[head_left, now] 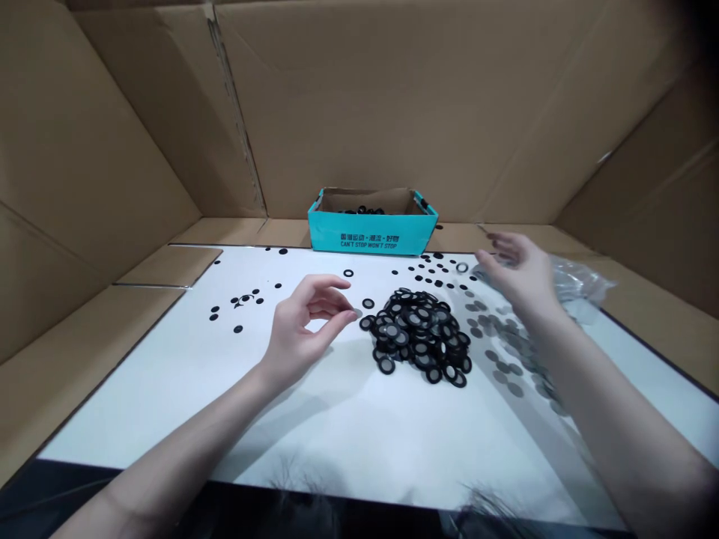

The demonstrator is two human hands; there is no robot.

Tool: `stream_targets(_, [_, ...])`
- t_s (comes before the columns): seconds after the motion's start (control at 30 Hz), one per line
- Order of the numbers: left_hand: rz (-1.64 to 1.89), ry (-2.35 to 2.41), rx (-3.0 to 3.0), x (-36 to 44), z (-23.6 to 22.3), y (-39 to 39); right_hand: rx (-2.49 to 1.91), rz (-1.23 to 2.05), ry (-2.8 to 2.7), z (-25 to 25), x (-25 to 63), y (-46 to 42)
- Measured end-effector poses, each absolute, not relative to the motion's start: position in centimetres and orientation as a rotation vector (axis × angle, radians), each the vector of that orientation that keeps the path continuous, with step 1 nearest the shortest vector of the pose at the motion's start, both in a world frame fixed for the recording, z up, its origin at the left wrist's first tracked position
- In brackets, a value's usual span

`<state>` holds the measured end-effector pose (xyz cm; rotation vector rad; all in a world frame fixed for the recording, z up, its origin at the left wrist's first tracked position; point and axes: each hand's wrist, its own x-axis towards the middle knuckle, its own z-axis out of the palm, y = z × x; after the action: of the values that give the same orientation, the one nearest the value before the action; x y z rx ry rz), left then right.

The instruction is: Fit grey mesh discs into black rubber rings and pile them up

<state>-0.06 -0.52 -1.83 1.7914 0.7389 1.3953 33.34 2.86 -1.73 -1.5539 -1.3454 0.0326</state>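
Head view, teal carton (372, 232), dark rings (364, 211) barely visible

1 head-worn view, facing forward and down, seemingly close range

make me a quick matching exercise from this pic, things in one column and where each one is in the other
Things
1. left hand
2. right hand
3. teal cardboard box
4. heap of black rings

Places
A. just beyond the far edge of the white tabletop
B. on the tabletop, between the two hands
C. raised left of the heap, fingertips near a loose ring
D. raised at the far right, near a clear plastic bag

Pairs: 1-C, 2-D, 3-A, 4-B
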Motion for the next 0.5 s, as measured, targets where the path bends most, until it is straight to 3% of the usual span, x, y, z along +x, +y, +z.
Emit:
stream_targets(0.27, [1.301,0.771,1.802,-0.2,-2.1,-0.2,-2.259,0.062,-1.454,-4.5,37.9,-2.4])
stream_targets(0.5, [1.248,0.734,1.89,-0.2,-2.6,0.1,-2.424,-0.054,-1.524,-5.2,37.7,-4.1])
